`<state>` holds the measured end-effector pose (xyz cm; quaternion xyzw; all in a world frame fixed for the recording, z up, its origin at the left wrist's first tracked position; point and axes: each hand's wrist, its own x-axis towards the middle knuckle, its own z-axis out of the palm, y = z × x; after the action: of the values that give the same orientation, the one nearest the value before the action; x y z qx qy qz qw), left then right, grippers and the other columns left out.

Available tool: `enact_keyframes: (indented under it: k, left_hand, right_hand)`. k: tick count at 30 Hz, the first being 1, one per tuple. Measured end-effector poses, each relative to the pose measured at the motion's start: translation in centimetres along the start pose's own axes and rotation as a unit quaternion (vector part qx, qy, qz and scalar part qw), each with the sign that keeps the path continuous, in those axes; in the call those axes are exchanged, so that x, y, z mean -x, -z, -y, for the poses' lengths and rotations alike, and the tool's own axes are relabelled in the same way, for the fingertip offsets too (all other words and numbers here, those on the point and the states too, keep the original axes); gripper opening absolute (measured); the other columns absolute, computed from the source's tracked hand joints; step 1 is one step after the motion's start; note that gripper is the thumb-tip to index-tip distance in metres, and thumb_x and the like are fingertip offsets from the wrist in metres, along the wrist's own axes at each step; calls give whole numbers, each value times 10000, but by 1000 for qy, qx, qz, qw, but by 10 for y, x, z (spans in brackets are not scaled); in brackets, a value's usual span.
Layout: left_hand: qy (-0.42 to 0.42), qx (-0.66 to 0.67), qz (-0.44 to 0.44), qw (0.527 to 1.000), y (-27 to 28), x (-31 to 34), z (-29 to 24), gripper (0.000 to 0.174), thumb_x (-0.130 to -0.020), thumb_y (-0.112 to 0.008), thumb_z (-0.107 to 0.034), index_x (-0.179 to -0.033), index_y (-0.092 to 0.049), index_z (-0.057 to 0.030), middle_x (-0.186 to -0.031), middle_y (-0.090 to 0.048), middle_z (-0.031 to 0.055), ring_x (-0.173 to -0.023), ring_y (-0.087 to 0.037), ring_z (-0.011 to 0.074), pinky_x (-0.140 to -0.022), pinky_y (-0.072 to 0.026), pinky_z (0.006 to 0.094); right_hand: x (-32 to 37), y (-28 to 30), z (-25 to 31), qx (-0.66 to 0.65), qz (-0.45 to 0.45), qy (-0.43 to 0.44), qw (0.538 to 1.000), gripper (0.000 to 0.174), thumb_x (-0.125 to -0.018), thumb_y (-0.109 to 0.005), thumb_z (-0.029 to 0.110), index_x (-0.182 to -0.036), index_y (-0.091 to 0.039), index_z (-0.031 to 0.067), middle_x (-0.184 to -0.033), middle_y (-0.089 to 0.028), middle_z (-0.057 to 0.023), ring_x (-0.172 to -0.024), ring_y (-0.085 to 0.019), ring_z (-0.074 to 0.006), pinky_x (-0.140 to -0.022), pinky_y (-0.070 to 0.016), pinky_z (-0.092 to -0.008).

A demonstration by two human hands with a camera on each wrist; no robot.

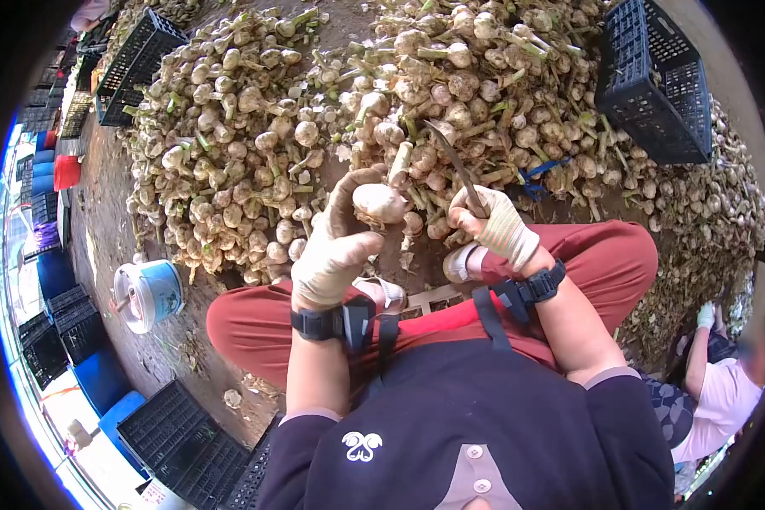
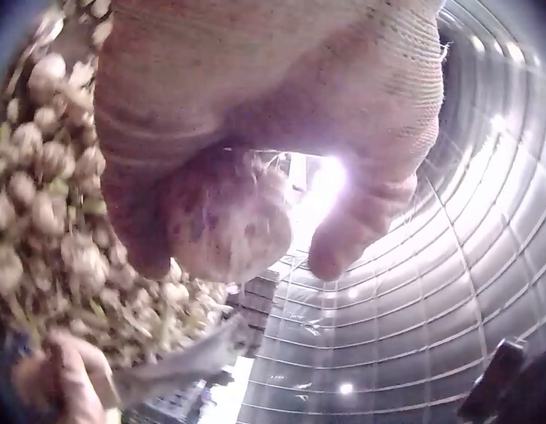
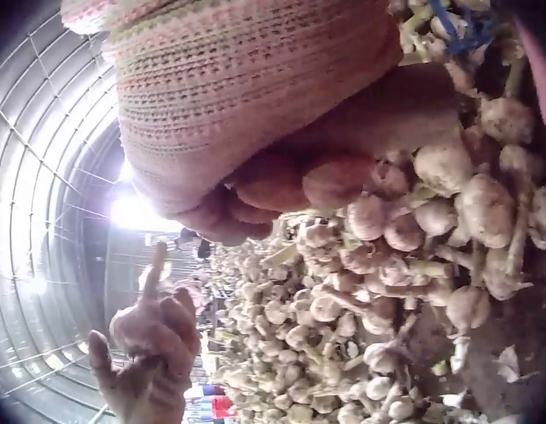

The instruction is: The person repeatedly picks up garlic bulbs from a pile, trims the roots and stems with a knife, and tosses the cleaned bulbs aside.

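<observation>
In the head view my gloved left hand (image 1: pixel 331 259) holds a garlic bulb (image 1: pixel 379 204), its cut-looking stalk pointing up and away. The left wrist view shows the fingers curved along the pale bulb (image 2: pixel 229 221), with the thumb standing a little apart from it. My gloved right hand (image 1: pixel 501 229) grips a knife (image 1: pixel 457 161) by its handle, the dark blade slanting up and left beyond the bulb's right side. Blade and bulb are apart. From the left wrist, the knife (image 2: pixel 180 362) looks blurred, and the fist hides its handle in the right wrist view.
Large heaps of garlic (image 1: pixel 229 161) spread ahead and to the right. Black crates stand at upper right (image 1: pixel 654 93) and upper left (image 1: pixel 136 68). A white bucket (image 1: pixel 149 296) sits left of my knee. Another person (image 1: pixel 722 391) works at lower right.
</observation>
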<state>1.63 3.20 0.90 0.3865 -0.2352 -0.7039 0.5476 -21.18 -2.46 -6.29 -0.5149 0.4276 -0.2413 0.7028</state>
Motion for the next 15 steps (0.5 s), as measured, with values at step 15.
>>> enact_keyframes:
  k: [15]
  left_hand:
    - [16,-135,-56,989,-23,23,3,642,-704,-733,-161,-1255,-423,-46,-1068,-576,62,-982,-560,148,-871,-454,283]
  right_hand:
    - [26,-7,45,289,-8,231,929,289,-642,-690,36,-915,-607,82,-763,-614,-136,-709,-622,-310,-640,-495,-331]
